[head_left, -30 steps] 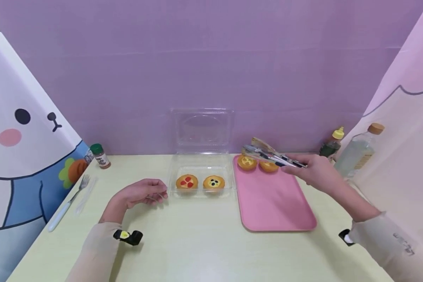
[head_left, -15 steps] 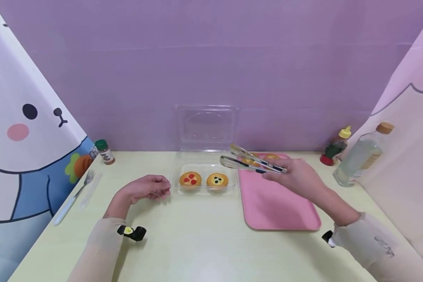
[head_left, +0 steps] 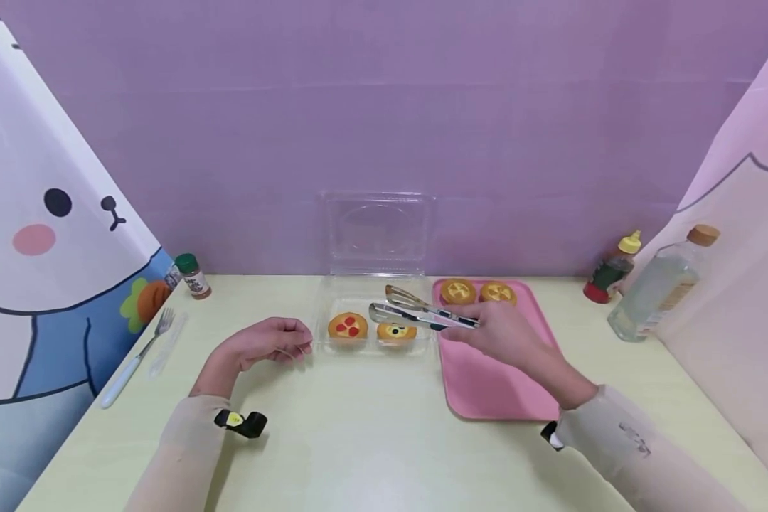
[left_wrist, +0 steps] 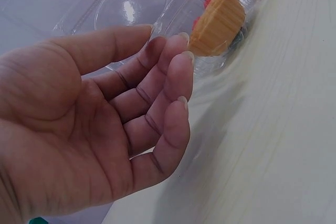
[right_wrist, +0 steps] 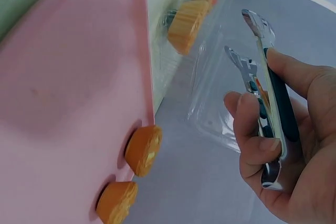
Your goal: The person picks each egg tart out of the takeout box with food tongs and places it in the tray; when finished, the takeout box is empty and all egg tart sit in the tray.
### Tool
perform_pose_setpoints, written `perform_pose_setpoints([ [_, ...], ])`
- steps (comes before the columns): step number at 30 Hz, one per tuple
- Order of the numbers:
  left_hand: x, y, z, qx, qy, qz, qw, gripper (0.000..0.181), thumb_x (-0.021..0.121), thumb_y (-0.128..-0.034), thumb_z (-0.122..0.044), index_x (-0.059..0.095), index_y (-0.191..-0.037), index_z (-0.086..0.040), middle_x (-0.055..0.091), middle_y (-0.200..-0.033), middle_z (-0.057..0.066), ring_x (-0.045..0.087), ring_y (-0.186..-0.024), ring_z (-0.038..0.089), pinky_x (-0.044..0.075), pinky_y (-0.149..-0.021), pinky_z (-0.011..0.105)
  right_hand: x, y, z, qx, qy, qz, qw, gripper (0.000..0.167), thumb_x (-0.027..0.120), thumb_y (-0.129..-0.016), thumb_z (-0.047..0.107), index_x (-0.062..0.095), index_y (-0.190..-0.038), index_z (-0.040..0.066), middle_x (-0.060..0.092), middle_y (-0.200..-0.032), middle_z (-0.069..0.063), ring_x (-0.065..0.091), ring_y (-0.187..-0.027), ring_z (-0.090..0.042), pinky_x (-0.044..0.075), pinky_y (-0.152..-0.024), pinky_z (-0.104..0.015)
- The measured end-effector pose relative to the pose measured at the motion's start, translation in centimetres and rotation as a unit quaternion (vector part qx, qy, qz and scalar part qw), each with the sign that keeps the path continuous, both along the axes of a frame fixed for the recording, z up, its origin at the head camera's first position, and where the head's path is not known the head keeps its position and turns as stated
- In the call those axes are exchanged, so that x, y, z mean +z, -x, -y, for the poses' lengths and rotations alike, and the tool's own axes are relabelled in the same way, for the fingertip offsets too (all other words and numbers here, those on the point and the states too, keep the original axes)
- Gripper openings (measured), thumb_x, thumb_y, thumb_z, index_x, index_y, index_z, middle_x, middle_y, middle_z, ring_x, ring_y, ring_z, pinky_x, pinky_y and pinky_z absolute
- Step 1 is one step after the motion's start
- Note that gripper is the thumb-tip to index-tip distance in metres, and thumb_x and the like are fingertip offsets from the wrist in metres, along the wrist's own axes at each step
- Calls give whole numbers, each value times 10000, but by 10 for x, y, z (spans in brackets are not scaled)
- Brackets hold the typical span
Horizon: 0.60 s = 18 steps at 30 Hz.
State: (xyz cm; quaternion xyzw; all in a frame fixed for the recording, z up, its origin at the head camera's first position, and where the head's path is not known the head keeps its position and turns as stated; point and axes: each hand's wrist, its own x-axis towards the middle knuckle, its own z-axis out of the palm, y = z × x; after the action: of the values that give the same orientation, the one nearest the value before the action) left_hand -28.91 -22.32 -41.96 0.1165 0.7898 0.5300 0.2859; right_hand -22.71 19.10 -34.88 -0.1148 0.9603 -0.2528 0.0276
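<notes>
A clear plastic clamshell container [head_left: 358, 306] stands with its lid [head_left: 377, 235] raised. Two tarts lie in its front: a red-dotted tart [head_left: 348, 327] and a dark-dotted tart [head_left: 395, 331]. At the container's left edge, my left hand [head_left: 265, 345] has thumb and forefinger tips together, seemingly pinching the rim; its other fingers are loosely bent. My right hand [head_left: 502, 331] grips metal tongs [right_wrist: 270, 98], their tips spread with nothing between them. Above the dark-dotted tart, the tongs [head_left: 416, 313] partly hide it from the head camera.
Right of the container lies a pink tray [head_left: 499, 384] with two tarts [head_left: 459, 290] at its back. A sauce bottle [head_left: 611, 270] and a larger clear bottle [head_left: 656, 288] stand further right. At left are a spice jar [head_left: 193, 276] and a fork [head_left: 137, 359].
My right hand has carried the tongs leftward from over the tray's tarts to over the container. The left hand stays at the container's edge.
</notes>
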Motion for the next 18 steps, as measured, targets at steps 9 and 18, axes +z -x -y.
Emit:
perform_pose_setpoints([
  [9, -1, 0, 0, 5, 95, -38, 9999, 360, 570, -1026, -272, 571, -1184, 51, 688, -1004, 33, 650, -901, 163, 544, -813, 338, -8, 9, 21, 218, -131, 83, 9996, 538, 754, -863, 469, 654, -1339, 238, 535, -554, 37, 355, -488, -96, 355, -504, -260],
  [18, 0, 0, 0, -34, 59, -62, 10000, 344, 571, -1024, -268, 571, -1164, 46, 688, -999, 35, 650, -896, 161, 538, -810, 340, -6, 19, 41, 335, -178, 35, 9993, 516, 759, -868, 448, 665, -1323, 225, 754, -932, -83, 235, -483, -89, 337, -508, -268],
])
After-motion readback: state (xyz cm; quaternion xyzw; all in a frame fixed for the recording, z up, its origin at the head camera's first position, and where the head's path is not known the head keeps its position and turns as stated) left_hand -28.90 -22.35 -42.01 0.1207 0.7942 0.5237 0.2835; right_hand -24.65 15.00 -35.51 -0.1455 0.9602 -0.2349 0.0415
